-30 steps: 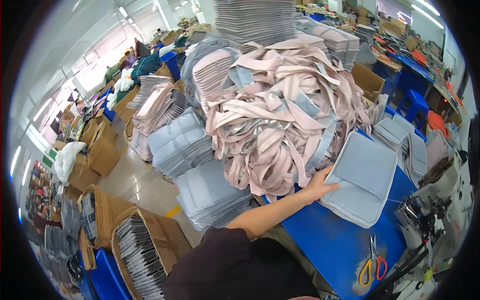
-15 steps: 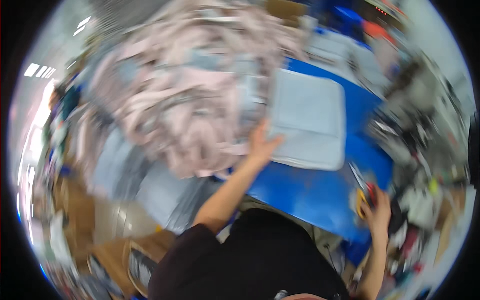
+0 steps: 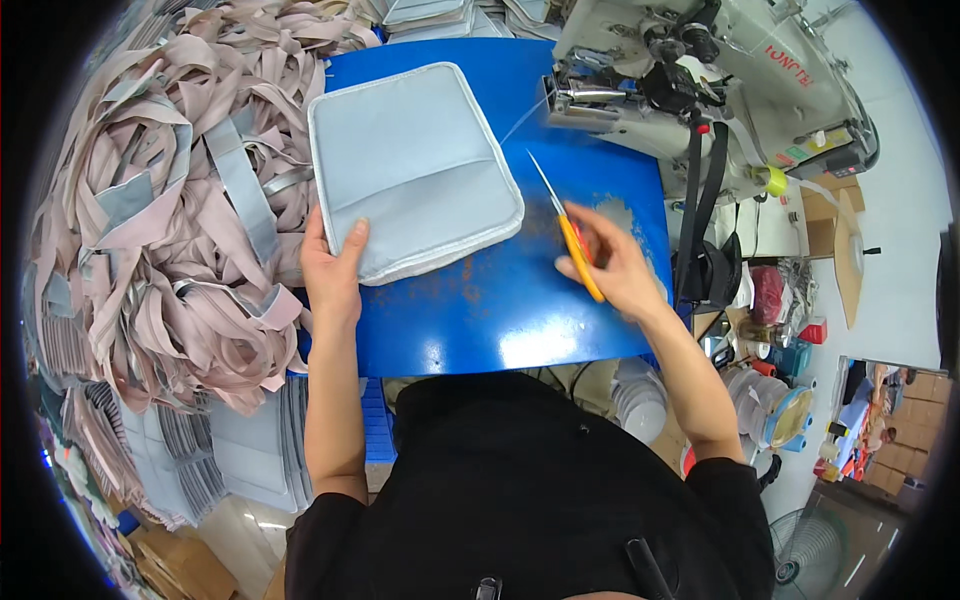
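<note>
A light grey rectangular fabric pouch point(image 3: 408, 160) with rounded corners, pale piped edges and a pocket seam across it lies tilted over the blue tabletop. My left hand point(image 3: 335, 262) grips its near left corner, thumb on top and the other fingers underneath or hidden. From its far right side a thin thread point(image 3: 524, 122) runs toward the sewing machine. In my right hand point(image 3: 612, 262) is a pair of scissors point(image 3: 572, 240) with orange and red handles. Their blades point away from me, just right of the pouch and apart from it.
A large tangle of pink and grey fabric strips point(image 3: 170, 210) covers the left. Stacked grey panels point(image 3: 262, 445) sit below it, and more pouches point(image 3: 430, 12) at the back. The sewing machine point(image 3: 740, 75) stands at the far right of the blue table point(image 3: 480, 325).
My view has swung right and steadied, bringing the sewing machine in. The scissors have come from the table's right edge closer to the pouch. My left hand still holds the pouch.
</note>
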